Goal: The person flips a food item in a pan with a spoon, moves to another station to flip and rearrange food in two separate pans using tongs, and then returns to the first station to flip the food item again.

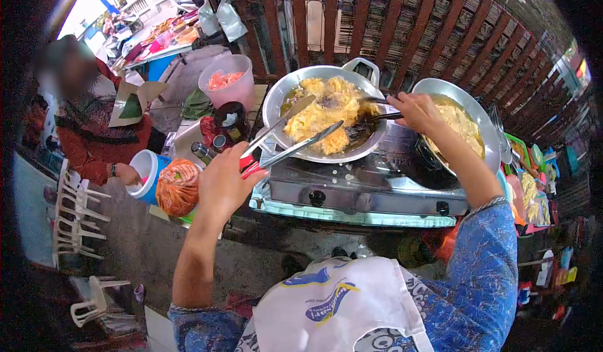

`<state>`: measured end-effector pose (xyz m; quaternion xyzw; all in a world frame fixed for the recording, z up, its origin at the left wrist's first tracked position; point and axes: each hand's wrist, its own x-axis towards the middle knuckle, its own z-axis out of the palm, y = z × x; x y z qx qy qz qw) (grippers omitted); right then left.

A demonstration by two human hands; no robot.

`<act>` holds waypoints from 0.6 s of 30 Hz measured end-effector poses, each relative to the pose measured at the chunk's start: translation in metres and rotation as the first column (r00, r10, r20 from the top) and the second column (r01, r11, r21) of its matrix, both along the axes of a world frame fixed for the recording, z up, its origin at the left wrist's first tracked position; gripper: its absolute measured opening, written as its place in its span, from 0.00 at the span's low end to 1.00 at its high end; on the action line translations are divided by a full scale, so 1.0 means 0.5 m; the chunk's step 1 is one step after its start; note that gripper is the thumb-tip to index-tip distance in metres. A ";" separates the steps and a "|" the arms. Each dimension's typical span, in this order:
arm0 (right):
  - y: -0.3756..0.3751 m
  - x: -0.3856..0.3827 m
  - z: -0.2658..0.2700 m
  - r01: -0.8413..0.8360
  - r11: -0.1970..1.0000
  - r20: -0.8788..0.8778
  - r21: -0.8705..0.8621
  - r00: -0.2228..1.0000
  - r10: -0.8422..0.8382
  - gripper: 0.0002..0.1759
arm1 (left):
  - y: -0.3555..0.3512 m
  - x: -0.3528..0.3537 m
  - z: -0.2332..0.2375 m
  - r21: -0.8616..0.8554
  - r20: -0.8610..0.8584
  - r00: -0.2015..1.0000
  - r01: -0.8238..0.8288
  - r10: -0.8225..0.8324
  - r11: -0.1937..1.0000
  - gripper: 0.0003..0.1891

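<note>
Left hand (229,179) pinches tongs (304,145), right hand (422,113) a dark utensil (384,117), flanking the pan's rim (333,160).

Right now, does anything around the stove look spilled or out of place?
Pale spots dot the stove just in front of the left pan, probably splashes; nothing else there clearly stands out.

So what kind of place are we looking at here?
Probably a street food stall's frying area: two wide pans, the left pan and the right pan, sit on a stove with food in oil, and plastic chairs stand nearby.
</note>
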<state>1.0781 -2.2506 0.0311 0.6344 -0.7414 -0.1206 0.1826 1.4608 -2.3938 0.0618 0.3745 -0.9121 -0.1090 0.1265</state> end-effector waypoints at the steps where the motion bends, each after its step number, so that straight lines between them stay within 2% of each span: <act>1: -0.002 -0.005 -0.003 -0.016 1.000 0.039 0.017 0.999 0.016 0.34 | -0.001 -0.012 -0.005 -0.004 0.001 1.000 -0.003 0.003 1.000 0.32; 3: 0.002 0.001 0.006 -0.039 0.999 0.070 -0.029 0.997 0.041 0.31 | 0.005 -0.040 -0.009 -0.073 0.032 0.999 0.023 -0.021 0.997 0.32; 5: 0.005 0.010 0.021 0.050 0.998 0.131 0.026 0.990 -0.053 0.30 | 0.011 -0.069 -0.005 -0.066 0.085 0.996 0.015 -0.009 0.998 0.32; 7: 0.011 0.012 0.035 0.053 0.999 0.141 0.013 0.989 -0.054 0.28 | 0.018 -0.089 -0.010 -0.061 0.137 0.991 0.009 0.000 0.998 0.32; 9: 0.013 0.012 0.043 0.054 0.999 0.146 -0.001 0.988 -0.053 0.27 | 0.021 -0.109 -0.030 -0.219 0.114 0.992 0.076 -0.052 0.973 0.29; 13: 0.015 0.024 0.057 0.044 0.999 0.135 -0.010 0.990 -0.042 0.24 | 0.035 -0.163 -0.042 -0.266 0.211 0.977 0.099 -0.043 0.959 0.26; 15: 0.013 0.033 0.061 0.055 0.998 0.132 0.002 0.990 -0.055 0.23 | 0.035 -0.181 -0.060 -0.404 0.199 0.976 0.160 -0.084 0.901 0.21; 18: 0.012 0.034 0.062 0.071 0.997 0.151 0.006 0.986 -0.071 0.23 | 0.027 -0.202 -0.073 -0.496 0.209 0.977 0.144 -0.043 0.856 0.18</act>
